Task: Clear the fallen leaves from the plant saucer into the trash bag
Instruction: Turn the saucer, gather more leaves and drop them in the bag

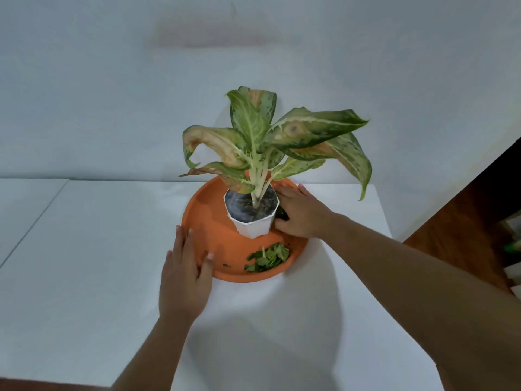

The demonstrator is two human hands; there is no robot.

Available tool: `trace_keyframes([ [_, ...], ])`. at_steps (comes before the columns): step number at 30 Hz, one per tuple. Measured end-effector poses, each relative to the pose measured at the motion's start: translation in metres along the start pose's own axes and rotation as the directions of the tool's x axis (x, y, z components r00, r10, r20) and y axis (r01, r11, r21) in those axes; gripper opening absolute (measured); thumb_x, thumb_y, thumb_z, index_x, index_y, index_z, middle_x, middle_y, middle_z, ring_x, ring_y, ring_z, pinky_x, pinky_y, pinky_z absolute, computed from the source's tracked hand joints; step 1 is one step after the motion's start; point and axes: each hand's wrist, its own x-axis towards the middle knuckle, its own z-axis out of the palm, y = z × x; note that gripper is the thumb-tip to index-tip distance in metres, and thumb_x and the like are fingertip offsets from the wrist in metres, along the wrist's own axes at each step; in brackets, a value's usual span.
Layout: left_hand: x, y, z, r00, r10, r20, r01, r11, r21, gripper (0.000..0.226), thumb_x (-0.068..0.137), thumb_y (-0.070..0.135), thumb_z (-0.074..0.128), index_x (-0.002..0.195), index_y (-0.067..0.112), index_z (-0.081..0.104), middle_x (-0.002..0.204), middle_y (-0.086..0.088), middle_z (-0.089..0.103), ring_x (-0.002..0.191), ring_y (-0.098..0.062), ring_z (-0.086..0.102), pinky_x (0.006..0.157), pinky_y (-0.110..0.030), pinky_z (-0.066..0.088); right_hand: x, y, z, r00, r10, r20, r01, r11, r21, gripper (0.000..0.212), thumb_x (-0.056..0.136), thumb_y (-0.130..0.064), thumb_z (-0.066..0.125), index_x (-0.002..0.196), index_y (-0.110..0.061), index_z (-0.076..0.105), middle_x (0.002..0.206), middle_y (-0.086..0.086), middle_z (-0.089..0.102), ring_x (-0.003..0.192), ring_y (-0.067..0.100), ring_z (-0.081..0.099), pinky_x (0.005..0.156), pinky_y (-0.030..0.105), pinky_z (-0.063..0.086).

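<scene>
The left hand [184, 280] lies flat and spread on the orange saucer's [208, 221] near-left rim. The right hand [300, 214] reaches behind the white pot [252, 224], fingertips hidden, so I cannot tell its grip. Leaves [267, 258] lie near-right.

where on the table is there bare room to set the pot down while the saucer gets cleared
Bare table lies left of the saucer, and in front of it between the two forearms. Crowded: inside the saucer, with the pot, the leaf pile, the right hand beside the pot, and the left hand on the rim.
</scene>
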Motion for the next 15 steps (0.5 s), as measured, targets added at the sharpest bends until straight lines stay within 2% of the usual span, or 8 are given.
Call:
trace_keyframes([
  [3, -0.008, 0.002, 0.003, 0.994, 0.111, -0.014, -0.110, 0.991, 0.074, 0.089, 0.089, 0.072, 0.026, 0.155, 0.012, 0.026, 0.166, -0.006, 0.016, 0.153, -0.025, 0.013, 0.121, -0.047, 0.022, 0.007, 0.007, 0.006, 0.998, -0.029, 0.055, 0.035, 0.993, -0.113, 0.076, 0.083, -0.053, 0.043, 0.152, -0.031, 0.021, 0.161, -0.003, 0.021, 0.148, 0.016, 0.016, 0.120, 0.048, -0.007],
  [6, -0.010, 0.004, 0.003, 0.993, 0.120, -0.008, -0.118, 0.985, 0.125, 0.098, 0.084, 0.081, 0.026, 0.153, 0.011, 0.028, 0.164, -0.008, 0.022, 0.153, -0.023, 0.012, 0.117, -0.048, 0.029, -0.013, 0.005, 0.010, 0.999, -0.034, 0.021, 0.036, 0.992, -0.121, 0.071, 0.085, -0.058, 0.039, 0.147, -0.025, 0.033, 0.155, -0.001, 0.033, 0.144, 0.020, 0.028, 0.119, 0.046, 0.007],
  [7, -0.009, 0.004, 0.002, 0.994, 0.110, -0.011, -0.108, 0.986, 0.129, 0.098, 0.083, 0.081, 0.027, 0.152, 0.011, 0.029, 0.164, -0.008, 0.024, 0.153, -0.024, 0.014, 0.116, -0.049, 0.032, -0.024, 0.001, 0.011, 1.000, -0.026, 0.011, 0.027, 0.993, -0.112, 0.068, 0.087, -0.057, 0.039, 0.146, -0.022, 0.037, 0.153, -0.001, 0.036, 0.143, 0.020, 0.029, 0.118, 0.045, 0.007],
  [10, -0.010, 0.009, 0.001, 0.996, 0.086, -0.011, -0.083, 0.986, 0.142, 0.095, 0.084, 0.078, 0.029, 0.153, 0.012, 0.030, 0.163, -0.005, 0.025, 0.153, -0.023, 0.015, 0.113, -0.052, 0.037, -0.059, -0.013, 0.017, 0.999, -0.046, -0.020, 0.044, 0.996, -0.073, 0.057, 0.089, -0.051, 0.041, 0.135, -0.019, 0.050, 0.145, -0.003, 0.045, 0.138, 0.017, 0.037, 0.120, 0.044, -0.001],
  [13, -0.013, 0.011, 0.001, 0.997, 0.070, -0.013, -0.067, 0.987, 0.149, 0.098, 0.083, 0.081, 0.022, 0.153, 0.013, 0.030, 0.163, -0.003, 0.025, 0.153, -0.023, 0.016, 0.110, -0.053, 0.041, -0.060, -0.015, 0.015, 0.991, -0.019, -0.135, 0.018, 1.000, -0.005, 0.041, 0.088, -0.036, 0.045, 0.122, -0.016, 0.056, 0.130, 0.000, 0.054, 0.129, 0.019, 0.046, 0.120, 0.040, 0.008],
  [15, -0.013, 0.012, 0.001, 0.997, 0.071, -0.018, -0.067, 0.985, 0.162, 0.097, 0.084, 0.081, 0.022, 0.152, 0.013, 0.031, 0.163, -0.003, 0.027, 0.152, -0.024, 0.018, 0.107, -0.053, 0.045, -0.038, -0.005, 0.007, 0.979, 0.034, -0.202, -0.044, 0.998, -0.041, 0.041, 0.086, -0.027, 0.045, 0.125, -0.013, 0.051, 0.130, 0.005, 0.054, 0.128, 0.025, 0.046, 0.120, 0.045, 0.014],
])
